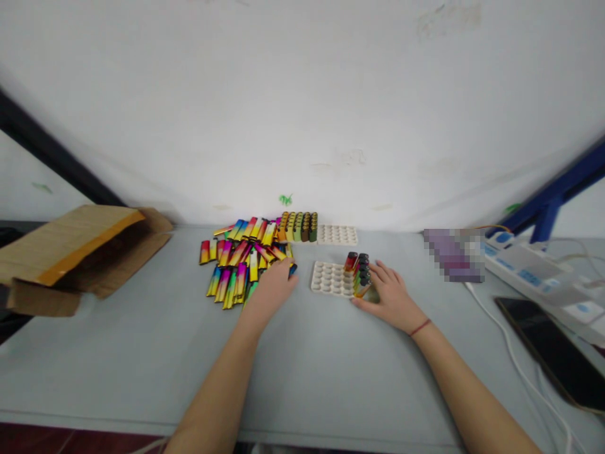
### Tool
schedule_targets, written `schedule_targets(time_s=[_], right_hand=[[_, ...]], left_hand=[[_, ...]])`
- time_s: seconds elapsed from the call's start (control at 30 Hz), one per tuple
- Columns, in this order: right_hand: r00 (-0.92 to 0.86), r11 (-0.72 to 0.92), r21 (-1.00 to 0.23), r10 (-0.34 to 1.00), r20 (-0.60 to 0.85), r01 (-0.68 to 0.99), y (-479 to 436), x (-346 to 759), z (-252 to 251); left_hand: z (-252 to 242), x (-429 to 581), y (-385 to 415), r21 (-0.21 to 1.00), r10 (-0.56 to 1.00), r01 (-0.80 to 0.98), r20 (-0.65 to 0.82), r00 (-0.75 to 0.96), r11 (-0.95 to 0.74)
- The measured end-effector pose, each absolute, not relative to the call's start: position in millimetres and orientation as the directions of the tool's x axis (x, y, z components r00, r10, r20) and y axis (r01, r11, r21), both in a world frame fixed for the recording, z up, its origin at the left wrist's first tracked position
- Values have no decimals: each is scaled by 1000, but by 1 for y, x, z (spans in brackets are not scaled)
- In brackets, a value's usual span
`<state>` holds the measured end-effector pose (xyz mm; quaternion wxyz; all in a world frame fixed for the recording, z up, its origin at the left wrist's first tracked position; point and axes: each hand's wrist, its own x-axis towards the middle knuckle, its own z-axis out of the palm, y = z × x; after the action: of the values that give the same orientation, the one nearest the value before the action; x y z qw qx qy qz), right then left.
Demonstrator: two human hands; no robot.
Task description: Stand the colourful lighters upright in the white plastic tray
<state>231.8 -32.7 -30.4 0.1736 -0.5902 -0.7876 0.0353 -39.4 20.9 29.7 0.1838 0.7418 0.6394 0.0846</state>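
Observation:
My left hand [274, 287] is closed at the right side of a heap of shiny, multicoloured lighters [241, 249]. A lighter's dark blue end [293, 270] shows at its fingertips. To the right lies a white tray [328, 280] with rows of round holes. Several lighters [363, 268] stand upright along the tray's right side, dark tops up. Around that side rests my right hand [387, 293], fingers spread beside the standing lighters and thumb at the tray's near right corner. Its palm side is partly hidden.
Behind, a block of upright lighters [299, 227] stands beside a second white holed tray [338, 234]. An open cardboard box [80, 252] lies at the left. On the right are a black phone [553, 353], a power strip [534, 271], a white cable [501, 328] and a blurred-out purple item [451, 255].

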Motion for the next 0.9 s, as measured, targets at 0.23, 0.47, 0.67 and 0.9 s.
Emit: schedule_targets(time_s=[0.23,0.47,0.67,0.9], right_hand=[[-237,295,-268,944,230,917,-33,231,-30],[-242,295,-261,945,219,919,-32,231,-30],[-240,298,-254,941,238,920,-33,232,-32],[-247,307,-244,937,247,920,-33,233,-32]], left_hand=[[27,-27,24,946,978,293,-178,107,140],[31,-9,19,919,926,-116,-375,39,377],[28,-1,19,867,891,-231,-453,-2,441],[22,2,20,878,918,-302,-395,-24,370]])
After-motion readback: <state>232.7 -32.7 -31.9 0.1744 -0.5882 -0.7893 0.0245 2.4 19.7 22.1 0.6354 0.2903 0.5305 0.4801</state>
